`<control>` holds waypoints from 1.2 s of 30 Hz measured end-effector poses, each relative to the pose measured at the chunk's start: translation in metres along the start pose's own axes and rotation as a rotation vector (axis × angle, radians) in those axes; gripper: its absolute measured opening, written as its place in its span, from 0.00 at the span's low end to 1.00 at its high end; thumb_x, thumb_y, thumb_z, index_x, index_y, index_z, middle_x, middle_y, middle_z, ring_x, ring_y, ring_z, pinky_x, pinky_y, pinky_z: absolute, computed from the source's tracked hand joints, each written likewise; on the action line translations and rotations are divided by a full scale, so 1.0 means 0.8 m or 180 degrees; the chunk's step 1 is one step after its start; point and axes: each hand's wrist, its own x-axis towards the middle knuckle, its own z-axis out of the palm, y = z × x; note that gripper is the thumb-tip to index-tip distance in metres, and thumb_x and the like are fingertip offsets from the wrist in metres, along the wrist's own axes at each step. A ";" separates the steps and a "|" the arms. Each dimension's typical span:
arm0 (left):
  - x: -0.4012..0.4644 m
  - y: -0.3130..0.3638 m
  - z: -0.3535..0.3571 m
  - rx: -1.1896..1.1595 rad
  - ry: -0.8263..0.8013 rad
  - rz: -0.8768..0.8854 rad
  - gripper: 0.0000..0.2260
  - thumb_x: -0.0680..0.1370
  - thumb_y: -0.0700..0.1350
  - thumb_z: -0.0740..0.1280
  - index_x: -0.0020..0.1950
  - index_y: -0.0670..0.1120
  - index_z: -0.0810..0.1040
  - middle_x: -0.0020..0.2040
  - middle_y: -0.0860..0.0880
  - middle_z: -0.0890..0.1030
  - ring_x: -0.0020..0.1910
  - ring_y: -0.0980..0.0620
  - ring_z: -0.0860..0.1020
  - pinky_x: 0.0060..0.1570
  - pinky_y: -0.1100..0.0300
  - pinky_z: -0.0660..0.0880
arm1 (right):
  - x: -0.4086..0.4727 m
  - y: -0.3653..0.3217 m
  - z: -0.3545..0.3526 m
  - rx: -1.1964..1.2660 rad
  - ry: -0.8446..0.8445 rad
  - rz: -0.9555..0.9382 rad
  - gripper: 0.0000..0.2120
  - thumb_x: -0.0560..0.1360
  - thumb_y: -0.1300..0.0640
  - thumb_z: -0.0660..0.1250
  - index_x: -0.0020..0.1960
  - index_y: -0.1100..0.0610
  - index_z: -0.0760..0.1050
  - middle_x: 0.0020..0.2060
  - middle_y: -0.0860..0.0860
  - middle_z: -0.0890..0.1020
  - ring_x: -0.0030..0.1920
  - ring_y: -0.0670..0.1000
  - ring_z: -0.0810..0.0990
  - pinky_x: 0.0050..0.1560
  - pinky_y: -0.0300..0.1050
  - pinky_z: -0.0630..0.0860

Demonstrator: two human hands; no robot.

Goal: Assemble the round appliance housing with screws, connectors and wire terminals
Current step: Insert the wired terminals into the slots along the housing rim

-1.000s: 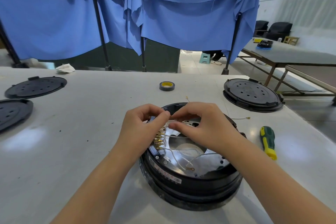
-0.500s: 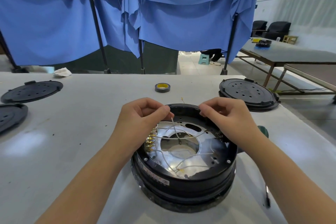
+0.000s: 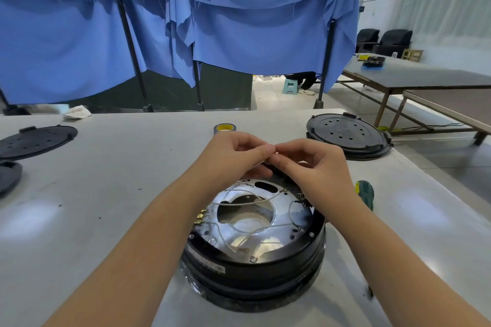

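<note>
I see the round appliance housing [image 3: 252,260] sitting flat on the white worktop [image 3: 119,180], right in front of me, between my two arms. It looks heavy and stiff, so I think it will stay put if I do not push it. The shiny metal plate [image 3: 281,233] inside it looks hard and a bit slippery.

The thin white wires [image 3: 236,203] across the plate look soft and bendy. I think they could kink or pull loose, so I would hold them near their metal ends, not in the middle. The little gold terminals [image 3: 201,216] at the left side look small and easy to bend.

My left hand [image 3: 233,156] and right hand [image 3: 310,167] meet above the far rim, fingertips touching. Both pinch something tiny, maybe a wire end, but it is too small for me to tell.

My hands hide the far rim. The green screwdriver [image 3: 364,194] is partly behind my right wrist.
</note>
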 end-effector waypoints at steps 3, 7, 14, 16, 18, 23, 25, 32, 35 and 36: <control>0.009 -0.002 0.006 0.0249 -0.0091 -0.0078 0.05 0.78 0.45 0.69 0.48 0.46 0.84 0.36 0.52 0.85 0.36 0.57 0.83 0.39 0.67 0.78 | 0.004 0.008 -0.009 -0.0347 0.0098 -0.0042 0.04 0.70 0.61 0.75 0.42 0.52 0.84 0.35 0.45 0.85 0.38 0.44 0.84 0.41 0.34 0.78; 0.013 -0.009 0.012 0.0548 -0.0172 -0.0033 0.04 0.76 0.43 0.71 0.46 0.52 0.85 0.35 0.56 0.85 0.35 0.63 0.81 0.36 0.70 0.75 | 0.007 0.018 -0.021 -0.0600 0.0038 0.0029 0.03 0.72 0.59 0.74 0.41 0.51 0.84 0.35 0.45 0.85 0.38 0.43 0.83 0.42 0.34 0.78; 0.014 -0.013 0.026 0.1201 -0.0294 0.0177 0.06 0.75 0.44 0.71 0.40 0.55 0.84 0.35 0.60 0.84 0.33 0.67 0.78 0.32 0.77 0.69 | 0.008 0.034 -0.023 -0.0745 0.0084 0.0224 0.09 0.76 0.56 0.68 0.40 0.51 0.83 0.34 0.46 0.84 0.38 0.45 0.82 0.42 0.41 0.79; 0.011 -0.015 0.031 0.1424 -0.0488 0.0231 0.07 0.74 0.43 0.71 0.40 0.55 0.84 0.33 0.60 0.83 0.31 0.68 0.77 0.32 0.77 0.68 | 0.006 0.039 -0.020 -0.0821 0.0085 0.0284 0.09 0.77 0.56 0.66 0.41 0.53 0.83 0.35 0.48 0.84 0.40 0.48 0.83 0.46 0.51 0.80; 0.009 -0.017 0.036 0.1579 -0.0609 0.0253 0.08 0.75 0.42 0.71 0.40 0.55 0.84 0.32 0.62 0.82 0.32 0.67 0.76 0.33 0.77 0.67 | 0.005 0.042 -0.017 -0.0799 0.0127 0.0286 0.10 0.78 0.56 0.65 0.42 0.53 0.83 0.36 0.48 0.84 0.41 0.49 0.83 0.47 0.54 0.80; 0.008 -0.022 0.043 0.1798 -0.0501 0.0292 0.05 0.76 0.42 0.70 0.44 0.52 0.84 0.39 0.56 0.83 0.37 0.64 0.78 0.36 0.75 0.70 | 0.005 0.045 -0.016 -0.0842 0.0186 0.0268 0.10 0.78 0.55 0.64 0.42 0.51 0.83 0.36 0.45 0.84 0.40 0.45 0.82 0.46 0.50 0.80; 0.008 -0.023 0.046 0.1980 -0.0536 0.0291 0.05 0.76 0.41 0.68 0.45 0.49 0.84 0.41 0.53 0.83 0.42 0.58 0.80 0.43 0.68 0.76 | 0.006 0.046 -0.016 -0.0834 0.0181 0.0274 0.10 0.78 0.55 0.64 0.43 0.52 0.83 0.36 0.44 0.84 0.40 0.44 0.82 0.46 0.46 0.80; 0.009 -0.027 0.049 0.2423 -0.0683 0.0268 0.05 0.76 0.41 0.67 0.48 0.47 0.83 0.44 0.50 0.83 0.46 0.51 0.80 0.53 0.50 0.77 | 0.007 0.048 -0.017 -0.0810 0.0155 0.0241 0.10 0.78 0.54 0.64 0.42 0.52 0.82 0.34 0.43 0.82 0.39 0.42 0.80 0.41 0.37 0.77; 0.008 -0.031 0.047 0.2300 -0.0668 0.0336 0.04 0.76 0.42 0.67 0.46 0.48 0.82 0.42 0.52 0.83 0.45 0.53 0.81 0.51 0.50 0.77 | 0.006 0.048 -0.016 -0.0789 0.0144 0.0247 0.10 0.78 0.54 0.64 0.41 0.52 0.82 0.34 0.43 0.82 0.39 0.42 0.80 0.41 0.37 0.77; 0.008 -0.032 0.046 0.2224 -0.0645 0.0357 0.04 0.76 0.42 0.67 0.47 0.48 0.82 0.42 0.52 0.83 0.44 0.54 0.81 0.51 0.51 0.78 | 0.007 0.048 -0.016 -0.0787 0.0140 0.0251 0.11 0.79 0.54 0.64 0.41 0.51 0.82 0.34 0.43 0.82 0.39 0.42 0.80 0.41 0.37 0.77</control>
